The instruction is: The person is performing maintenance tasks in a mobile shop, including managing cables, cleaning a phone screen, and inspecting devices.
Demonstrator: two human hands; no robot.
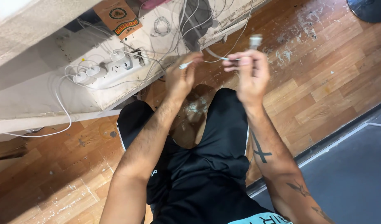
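Between the knees, looking down: black shorts (207,166) fill the near foreground, worn wooden floor (331,83) to either side, paint-flecked and scuffed.

Both forearms reach forward. Left hand (180,79) has fingers curled, thumb and forefinger pinching a small white connector tip (183,65). Right hand (248,72) is raised, fingers pressed together around the same thin white cable (213,54); a grey-white plug end (255,40) sticks up above the fingertips, blurred. Cable sags in a shallow loop between the two hands, held clear of the floor.

Handling, as judged: cable looks light, limp and smooth, likely to slip through a loose grip and to tangle with its neighbours. Best taken at the moulded ends, which are stiffer than the cord; the joint behind each connector probably should not be bent sharply.

Beyond the hands, a low off-white shelf (41,95), chipped along its edge. On it a white power strip (111,68) with several white plugs seated, plus a mess of thin white leads. Farther back, a small coiled cable (161,27), a brown carton (122,16) with a round emblem, a grey object partly hidden.
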